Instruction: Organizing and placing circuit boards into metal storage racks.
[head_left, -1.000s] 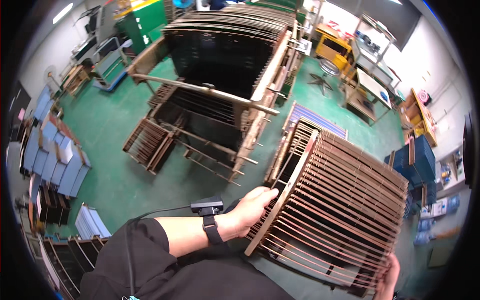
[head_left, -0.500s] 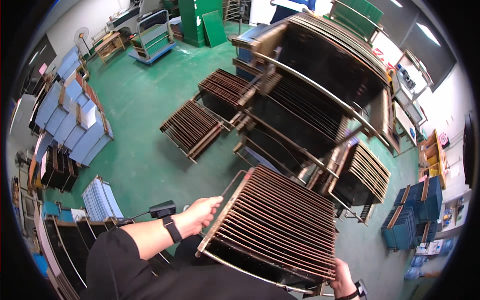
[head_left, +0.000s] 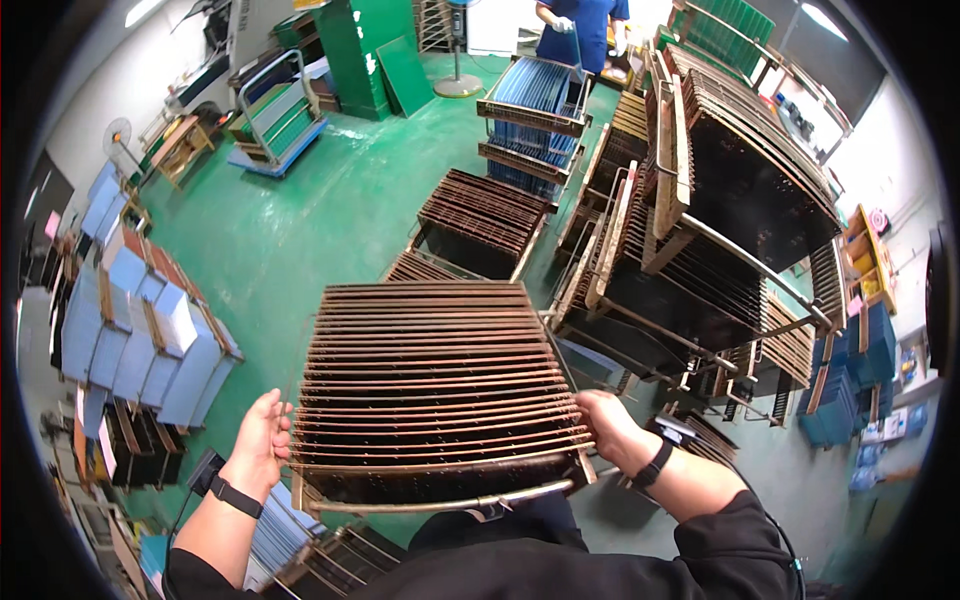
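Observation:
Between my hands hangs a slotted metal rack [head_left: 440, 390] filled with dark panels, held in front of my body above the floor. Its many thin reddish-brown panel edges run left to right, and a bare metal bar lies along its near side. My left hand [head_left: 262, 440] is closed at the rack's left side, fingers curled at its thin wire handle. My right hand [head_left: 610, 430] grips the right side, its fingertips partly hidden by the frame. Just beyond the held rack, another rack of dark panels [head_left: 480, 220] stands on the floor.
Stacked racks of dark panels [head_left: 720, 220] stand at the right. A rack of blue panels [head_left: 535, 115] is farther back, by a person in blue [head_left: 585, 40] with gloved hands. Blue panel stacks [head_left: 145, 320] line the left. A trolley [head_left: 278, 130] and a green pillar [head_left: 365, 60] stand behind.
The rack has swung left and levelled out in front of me. My right hand has risen along its right side. My view has turned, and the stacked racks now sit farther right.

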